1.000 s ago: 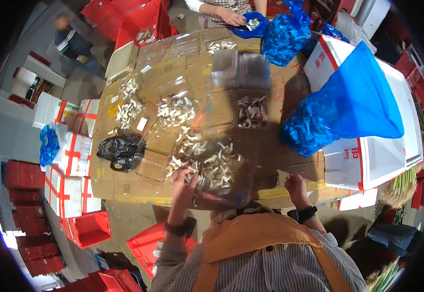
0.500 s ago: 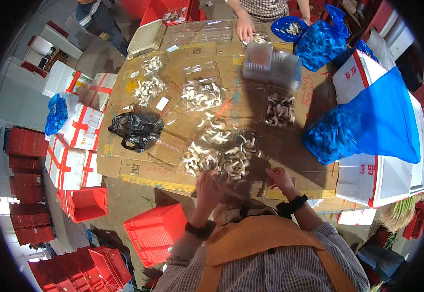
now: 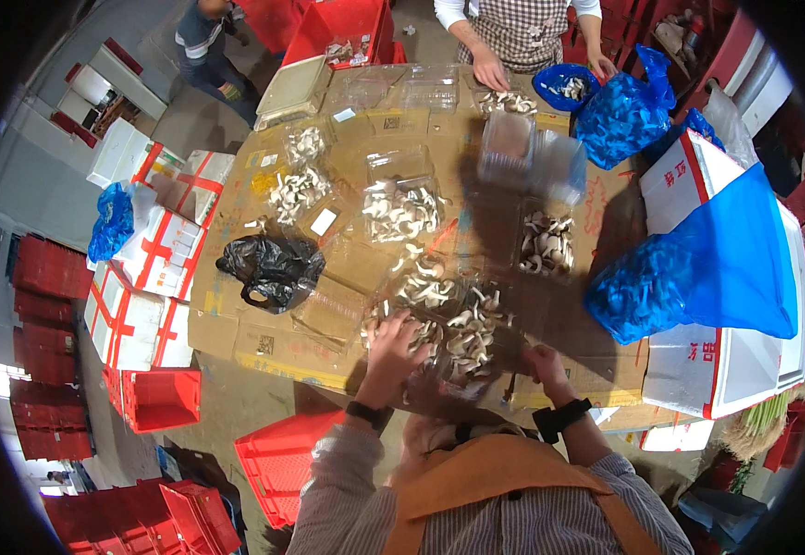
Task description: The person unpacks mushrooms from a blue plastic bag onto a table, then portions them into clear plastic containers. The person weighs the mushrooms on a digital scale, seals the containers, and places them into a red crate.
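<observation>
Brown cardboard covers the table. Head view, sole view; clock centred on the near mushroom heap, 12 pointing away from the wearer I watch through.

Hands: left hand, at about 7–8, has its fingers bent onto the heap's near-left side; I cannot tell whether a piece is held. Right hand, at 4, has its fingers drawn in beside the near clear tray; whether they pinch its edge I cannot tell.

Progress: mushrooms already lie in the near tray, in a filled clear tray at 2 and in another group at 11, seemingly in a tray too. I see no lid closed over these. Left over: the loose near heap and a further loose pile at 10. Nested clear trays at 12–1 look unfilled. I judge the work partway along.

Edges and room: the table's near edge runs just below the near tray at 6, so slack is short there. A blue bag at 3, against a white foam box, bounds the right; a black bag bounds 9–10. Cardboard shows at 8 and between the blue bag and the 2 o'clock tray, giving the best lateral room. A co-worker's hand occupies the far edge near 12.
</observation>
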Demonstrator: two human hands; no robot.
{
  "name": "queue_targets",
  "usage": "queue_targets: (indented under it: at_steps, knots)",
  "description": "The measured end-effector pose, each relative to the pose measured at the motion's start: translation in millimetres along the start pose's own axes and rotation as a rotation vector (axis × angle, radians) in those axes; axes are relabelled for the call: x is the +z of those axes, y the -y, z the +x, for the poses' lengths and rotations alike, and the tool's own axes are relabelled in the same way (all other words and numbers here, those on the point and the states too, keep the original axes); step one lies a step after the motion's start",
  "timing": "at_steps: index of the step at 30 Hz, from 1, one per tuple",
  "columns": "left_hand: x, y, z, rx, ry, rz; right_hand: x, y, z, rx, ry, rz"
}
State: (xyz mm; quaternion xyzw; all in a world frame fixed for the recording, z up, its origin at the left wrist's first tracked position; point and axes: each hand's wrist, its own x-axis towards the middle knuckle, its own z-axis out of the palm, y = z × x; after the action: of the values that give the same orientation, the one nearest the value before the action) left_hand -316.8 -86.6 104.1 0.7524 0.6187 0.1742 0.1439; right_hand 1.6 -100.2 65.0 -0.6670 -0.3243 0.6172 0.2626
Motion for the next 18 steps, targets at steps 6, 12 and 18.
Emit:
queue_targets:
  at_steps: [6, 12, 18]
  knots:
    - [-6, 23, -31, -0.062, -0.161, 0.133, -39, 5, 1, -0.017, -0.174, -0.326]
    - [-15, 18, -49, -0.067, 0.034, 0.025, -49, 72, 16, -0.366, -0.232, -0.614]
    - [-16, 10, -49, -0.082, -0.017, -0.023, 35, 145, 46, -0.639, 0.297, -0.854]
